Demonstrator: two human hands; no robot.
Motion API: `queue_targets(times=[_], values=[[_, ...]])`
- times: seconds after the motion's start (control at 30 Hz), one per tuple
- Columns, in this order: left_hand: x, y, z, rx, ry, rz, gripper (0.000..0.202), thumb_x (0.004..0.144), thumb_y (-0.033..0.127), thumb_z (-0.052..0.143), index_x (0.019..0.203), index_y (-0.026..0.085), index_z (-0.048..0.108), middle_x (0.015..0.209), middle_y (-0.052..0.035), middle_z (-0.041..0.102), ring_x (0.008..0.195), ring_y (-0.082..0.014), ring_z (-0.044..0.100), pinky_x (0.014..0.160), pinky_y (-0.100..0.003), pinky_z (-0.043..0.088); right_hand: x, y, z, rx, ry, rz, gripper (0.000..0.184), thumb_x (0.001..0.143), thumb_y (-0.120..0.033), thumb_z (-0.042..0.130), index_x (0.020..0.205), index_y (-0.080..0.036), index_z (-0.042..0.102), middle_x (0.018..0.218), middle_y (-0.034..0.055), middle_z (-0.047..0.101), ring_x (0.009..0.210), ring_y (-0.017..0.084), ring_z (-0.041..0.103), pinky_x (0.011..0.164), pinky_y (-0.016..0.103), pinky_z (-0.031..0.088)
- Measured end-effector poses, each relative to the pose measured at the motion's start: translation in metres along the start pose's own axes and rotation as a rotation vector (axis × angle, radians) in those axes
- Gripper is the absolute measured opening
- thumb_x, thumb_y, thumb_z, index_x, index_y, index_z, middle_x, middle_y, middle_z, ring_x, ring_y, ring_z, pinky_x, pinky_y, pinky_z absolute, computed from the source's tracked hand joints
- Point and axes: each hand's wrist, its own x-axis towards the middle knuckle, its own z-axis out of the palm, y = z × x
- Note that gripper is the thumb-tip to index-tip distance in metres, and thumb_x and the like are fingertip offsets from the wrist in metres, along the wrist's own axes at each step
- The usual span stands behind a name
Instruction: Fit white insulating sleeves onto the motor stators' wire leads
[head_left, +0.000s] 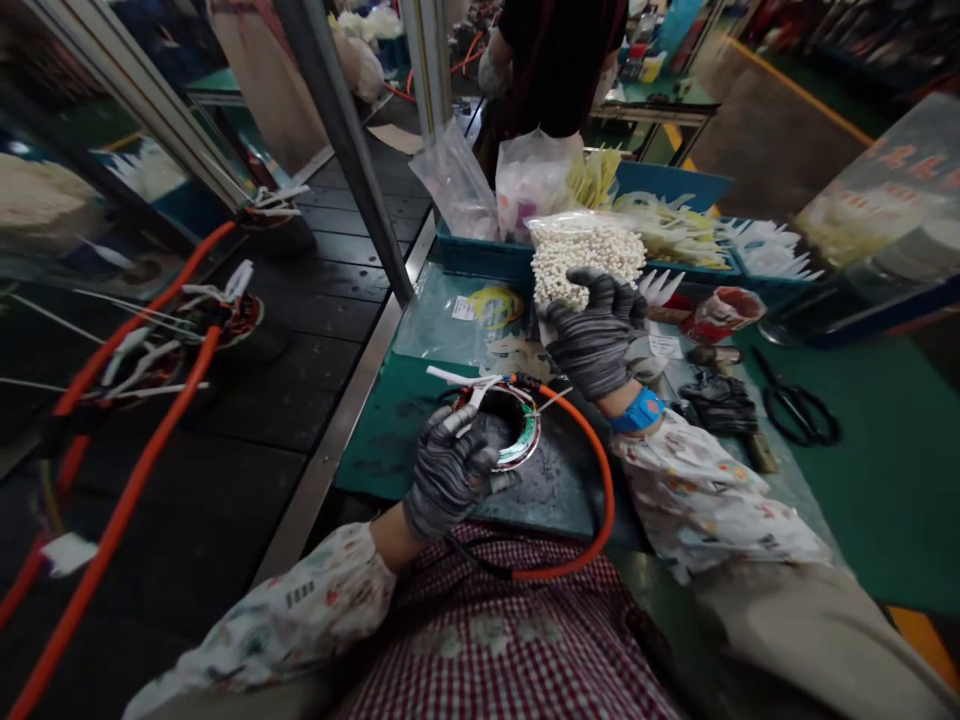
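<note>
My left hand (450, 470), in a grey striped glove, grips a round motor stator (514, 425) with white leads and a thick orange cable (600, 500) that loops toward my lap. My right hand (596, 335), gloved too, reaches forward with bent fingers onto a clear bag of small white parts (585, 255); whether it has picked anything up is hidden. The stator rests on a dark mat (555, 490) over the green bench top.
A blue tray (480, 255) holds plastic bags and yellow strips. Black scissors (799, 405), a spare dark glove (720, 400) and a red tape roll (724, 310) lie right. A black conveyor (300, 330) at left carries stators with orange cables. A person stands behind the bench.
</note>
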Motion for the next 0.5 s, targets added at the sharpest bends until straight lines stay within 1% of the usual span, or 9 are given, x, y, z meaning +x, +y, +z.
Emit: queue_targets(times=[0.1,0.2,0.27,0.3,0.33,0.37,0.4,0.47,0.5], values=[[-0.003,0.004,0.003,0.040,0.043,-0.010,0.034,0.090,0.057,0.083,0.094,0.029,0.064,0.090,0.0037,0.074,0.120,-0.0232,0.066,0.125,-0.044,0.040,-0.004,-0.003,-0.016,0.346,-0.002,-0.095,0.016,0.081,-0.038,0.075,0.085,-0.024,0.067,0.121,0.0119,0.074,0.120,0.034,0.065,0.112,0.063,0.050],[-0.008,-0.003,0.000,0.037,-0.038,0.010,0.032,0.091,0.062,0.079,0.095,0.033,0.068,0.092,0.0061,0.076,0.120,-0.0246,0.066,0.135,-0.050,0.024,-0.011,-0.010,-0.054,0.544,0.020,-0.102,0.014,0.095,-0.041,0.063,0.097,-0.028,0.060,0.099,0.0048,0.072,0.095,0.024,0.074,0.091,0.048,0.065],[-0.011,-0.009,-0.003,0.017,-0.132,0.027,0.027,0.093,0.060,0.077,0.098,0.035,0.070,0.095,0.0064,0.078,0.121,-0.0267,0.066,0.135,-0.057,0.018,-0.022,-0.019,-0.089,0.645,0.083,-0.030,0.008,0.103,-0.038,0.060,0.103,-0.031,0.057,0.098,0.0039,0.070,0.091,0.023,0.075,0.081,0.043,0.066],[-0.012,-0.011,-0.004,0.005,-0.165,0.035,0.024,0.094,0.058,0.077,0.100,0.036,0.071,0.096,0.0061,0.079,0.123,-0.0275,0.066,0.135,-0.061,0.018,-0.029,-0.024,-0.107,0.736,0.136,0.037,0.008,0.102,-0.034,0.066,0.099,-0.033,0.059,0.093,0.0029,0.069,0.082,0.022,0.074,0.073,0.041,0.064],[-0.013,-0.012,-0.005,-0.003,-0.186,0.041,0.022,0.094,0.056,0.077,0.101,0.036,0.071,0.097,0.0057,0.080,0.124,-0.0280,0.066,0.134,-0.063,0.018,-0.039,-0.029,-0.121,0.806,0.119,0.081,0.010,0.103,-0.034,0.066,0.095,-0.034,0.060,0.086,0.0011,0.068,0.069,0.019,0.069,0.064,0.039,0.062],[-0.013,-0.013,-0.006,-0.005,-0.196,0.046,0.022,0.094,0.056,0.077,0.103,0.037,0.072,0.098,0.0054,0.080,0.125,-0.0285,0.066,0.134,-0.065,0.018,-0.049,-0.034,-0.133,0.828,0.009,0.175,0.010,0.101,-0.032,0.069,0.097,-0.035,0.062,0.088,0.0012,0.068,0.070,0.021,0.070,0.066,0.042,0.062],[-0.012,-0.013,-0.007,-0.004,-0.196,0.052,0.023,0.094,0.056,0.077,0.105,0.037,0.072,0.098,0.0051,0.080,0.125,-0.0289,0.067,0.134,-0.066,0.019,-0.060,-0.039,-0.140,0.814,-0.019,0.230,0.012,0.099,-0.029,0.072,0.100,-0.037,0.064,0.088,0.0009,0.067,0.072,0.022,0.070,0.068,0.044,0.062],[-0.009,-0.012,-0.007,0.002,-0.197,0.048,0.025,0.094,0.058,0.076,0.106,0.037,0.072,0.099,0.0049,0.081,0.126,-0.0293,0.068,0.134,-0.068,0.019,-0.083,-0.044,-0.143,0.708,-0.133,0.211,0.015,0.097,-0.028,0.072,0.105,-0.038,0.064,0.090,0.0010,0.067,0.077,0.024,0.070,0.073,0.047,0.063],[-0.008,-0.012,-0.008,0.004,-0.199,0.039,0.024,0.094,0.057,0.076,0.106,0.036,0.072,0.098,0.0052,0.081,0.126,-0.0289,0.068,0.134,-0.069,0.019,-0.093,-0.045,-0.139,0.654,-0.139,0.188,0.014,0.098,-0.029,0.071,0.107,-0.038,0.064,0.091,0.0012,0.067,0.079,0.025,0.070,0.075,0.047,0.062]])
